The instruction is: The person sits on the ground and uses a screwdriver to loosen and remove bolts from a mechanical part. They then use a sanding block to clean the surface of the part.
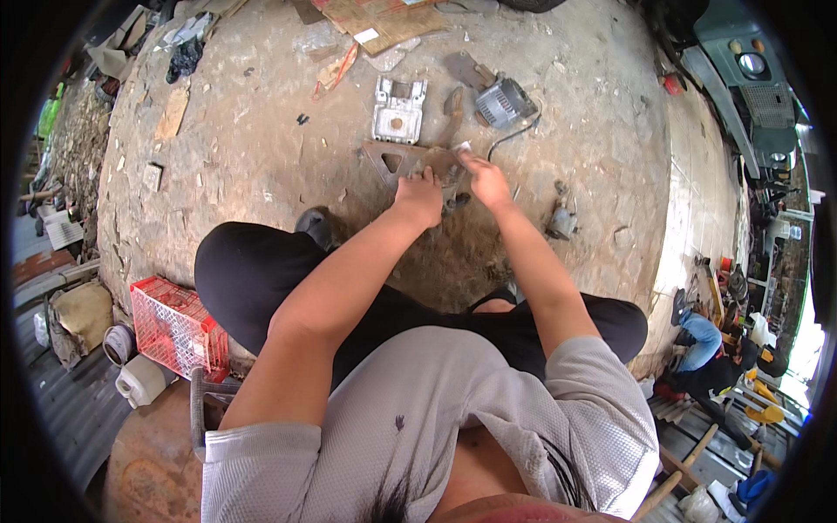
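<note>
My left hand (pixel 420 193) is closed on a rusty flat metal bracket (pixel 391 159) with a triangular cutout, low over the floor. My right hand (pixel 484 181) is closed, fingertips at the bracket's right part, pinching a small whitish piece too small to name. Just beyond lie a pale metal casting (pixel 398 127) with a round hole, an upright-angled rusty piece (pixel 452 112) and a grey finned motor housing (pixel 501 106) with a black cable. A dark small part below the bracket is partly hidden by my left hand.
A small metal component (pixel 562 222) lies right of my arms. Cardboard (pixel 384 22) lies at the back. A red-and-white crate (pixel 166 327) stands at left. A machine (pixel 751 83) stands at upper right; another person (pixel 702 344) in jeans is at lower right.
</note>
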